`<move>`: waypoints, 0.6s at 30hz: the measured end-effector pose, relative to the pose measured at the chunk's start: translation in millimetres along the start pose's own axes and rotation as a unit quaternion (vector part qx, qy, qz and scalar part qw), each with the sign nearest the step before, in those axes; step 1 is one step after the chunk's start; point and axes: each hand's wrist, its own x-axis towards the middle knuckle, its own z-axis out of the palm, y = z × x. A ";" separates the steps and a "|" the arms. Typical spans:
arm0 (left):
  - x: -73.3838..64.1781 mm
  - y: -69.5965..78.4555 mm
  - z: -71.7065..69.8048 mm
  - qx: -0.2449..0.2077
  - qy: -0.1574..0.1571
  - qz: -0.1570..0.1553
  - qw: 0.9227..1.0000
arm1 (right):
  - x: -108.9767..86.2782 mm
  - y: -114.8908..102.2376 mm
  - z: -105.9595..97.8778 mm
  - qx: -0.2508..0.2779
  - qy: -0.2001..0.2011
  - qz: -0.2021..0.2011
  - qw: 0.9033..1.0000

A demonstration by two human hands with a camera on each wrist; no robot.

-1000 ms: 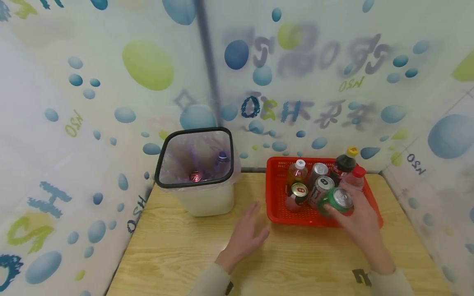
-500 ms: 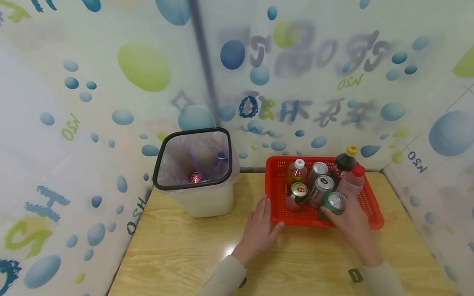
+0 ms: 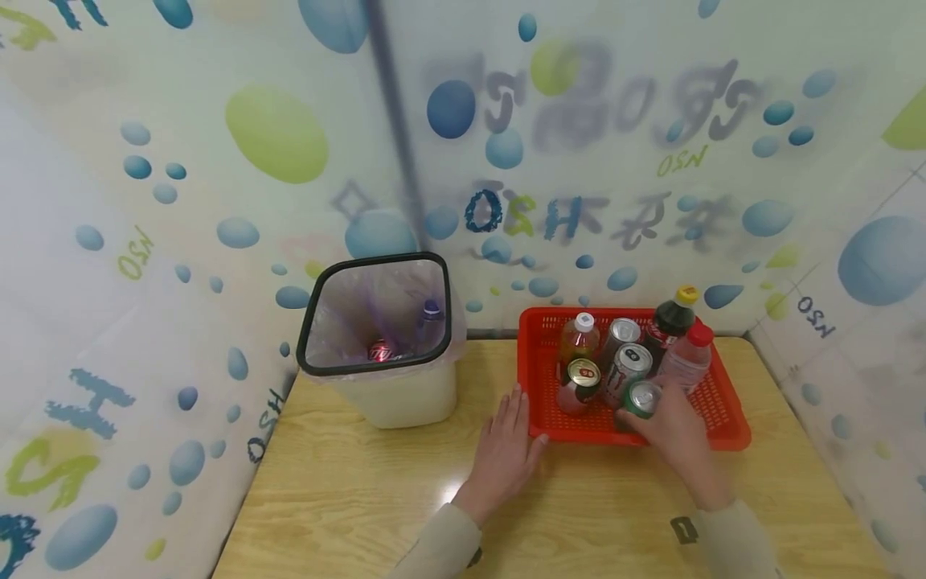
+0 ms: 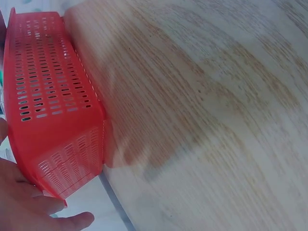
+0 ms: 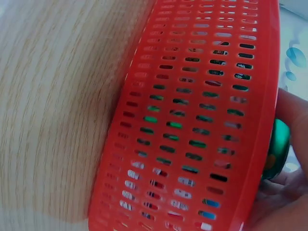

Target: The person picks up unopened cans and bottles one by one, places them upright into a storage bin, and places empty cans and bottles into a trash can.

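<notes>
Inside the red basket (image 3: 530, 402) my right hand (image 3: 680, 430) grips a green can (image 3: 642, 400) near the front rim, fingers and thumb round its sides. In the right wrist view the green can (image 5: 278, 149) shows above the rim, with its lower part behind the slotted wall. My left hand (image 3: 502, 458) touches the basket's front left corner with outstretched fingers. Beside the green can stand a silver can (image 3: 628, 371) and a can with a gold top (image 3: 581, 384). A pink bottle with a red cap (image 3: 687, 354) is behind the right hand.
More drinks stand at the basket's back: a yellow bottle with a white cap (image 3: 580, 338), another can (image 3: 622, 334) and a dark cola bottle (image 3: 669, 322). Left of the basket is a lined bin (image 3: 405, 402) holding a red can (image 3: 379, 351) and a blue-capped bottle (image 3: 431, 314).
The right hand has lowered the green can into the basket and shifted slightly left. My left hand has moved right and up to the basket's corner.
</notes>
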 end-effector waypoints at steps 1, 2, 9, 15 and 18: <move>-0.7 -0.1 -0.3 0.001 -0.001 0.000 1.000 | 0.2 -0.2 1.1 -0.002 -0.006 0.002 1.000; -1.5 0.0 -0.8 0.001 -0.002 0.000 1.000 | 0.4 -0.3 2.6 -0.002 -0.011 0.005 1.000; -2.3 -0.3 -1.9 0.004 -0.005 -0.003 1.000 | 3.9 2.3 7.3 -0.007 -0.023 0.006 1.000; -1.2 -1.0 -2.6 -0.005 -0.007 -0.006 1.000 | 3.2 5.1 7.4 -0.011 -0.012 -0.022 1.000; -3.3 -3.7 -2.3 -0.009 -0.006 0.000 1.000 | -1.4 9.6 6.6 -0.018 0.015 -0.048 0.999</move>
